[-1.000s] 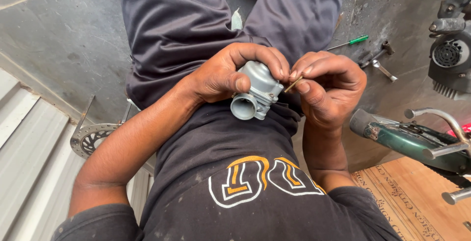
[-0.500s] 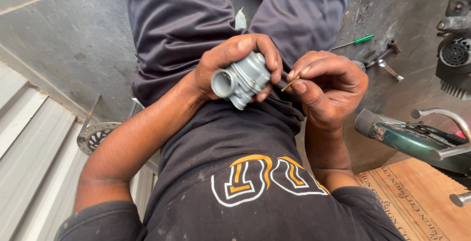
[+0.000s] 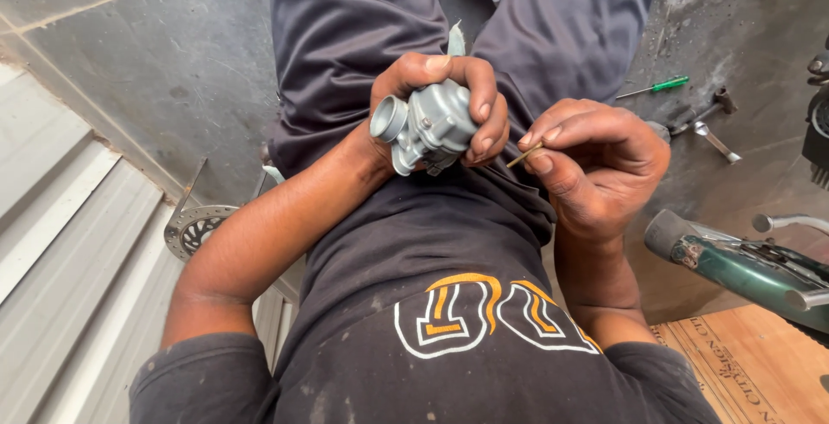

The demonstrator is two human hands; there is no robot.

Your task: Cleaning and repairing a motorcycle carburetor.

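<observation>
Gripping grey metal carburetor (image 3: 429, 126), round bore leftward, left hand (image 3: 440, 100)

Your left hand (image 3: 436, 100) grips a carburettor body (image 3: 429, 126) of cast grey metal, matt with a dull sheen at its round mouth, while your right hand (image 3: 591, 161) pinches a thin brass-coloured pin (image 3: 524, 156). Your dark shirt (image 3: 449, 303) is soft matt cloth, dusty. The concrete floor (image 3: 173, 70) looks rough and stained; the green handlebar part (image 3: 743, 268) is glossy painted metal.

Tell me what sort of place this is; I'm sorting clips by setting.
Probably a small motorbike repair shop: a green screwdriver and wrench lie on the stained concrete floor, a brake disc leans nearby, and the left hand holds a carburetor.
</observation>
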